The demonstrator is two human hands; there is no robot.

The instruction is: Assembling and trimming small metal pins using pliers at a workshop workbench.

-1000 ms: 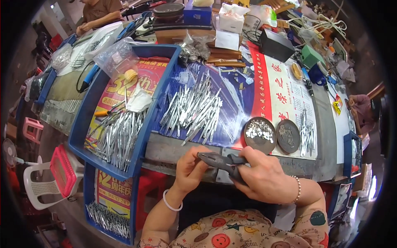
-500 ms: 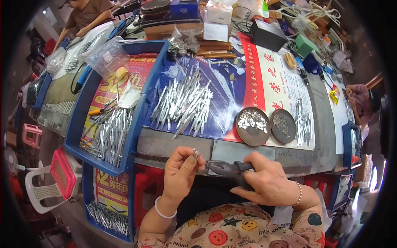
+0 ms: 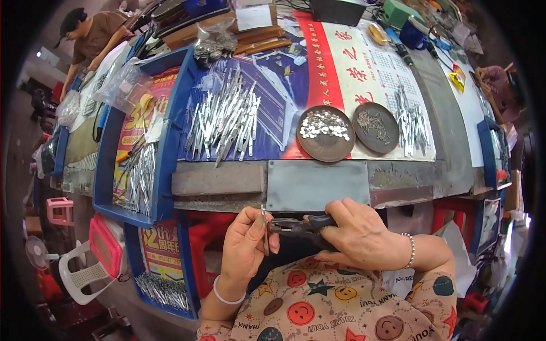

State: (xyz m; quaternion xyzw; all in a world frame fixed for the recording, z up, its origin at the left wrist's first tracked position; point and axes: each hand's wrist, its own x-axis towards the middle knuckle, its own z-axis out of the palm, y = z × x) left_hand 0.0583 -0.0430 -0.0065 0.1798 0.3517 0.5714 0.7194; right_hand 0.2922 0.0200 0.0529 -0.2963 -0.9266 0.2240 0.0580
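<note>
Gripping dark metal pliers (image 3: 294, 227) low-centre, my right hand (image 3: 361, 236) faces the thin silver strip (image 3: 263, 212) my left hand (image 3: 243, 241) pinches (grey table edge (image 3: 222, 202) above).

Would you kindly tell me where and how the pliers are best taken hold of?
Probably by the dark handles, coming from the person's right. The pliers are held roughly sideways, their nose pointing left toward the thin metal piece in the left hand, so the handle end sits on the right hand's side. Gripping there should leave the nose uncovered.
</note>
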